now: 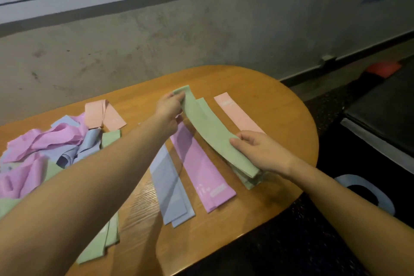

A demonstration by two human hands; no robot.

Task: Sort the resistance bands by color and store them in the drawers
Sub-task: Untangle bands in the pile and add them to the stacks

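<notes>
Your left hand (169,107) and right hand (259,150) pinch a green band (208,127) over the wooden table (280,101); beyond, a concrete wall (179,40), perhaps stained.

Wooden table (257,87) — stained concrete wall (156,36) behind

The bench (257,87) is a wooden top with a rounded end and stands against a grey wall. On its left part lies a loose heap of bands (44,148) in pink, blue, green and peach. Near the middle lie sorted rows, side by side: a blue stack (170,188), a pink stack (201,170), a green stack (248,177) and one peach band (237,114). More green bands (100,242) lie at the front edge, partly hanging over it.
</notes>
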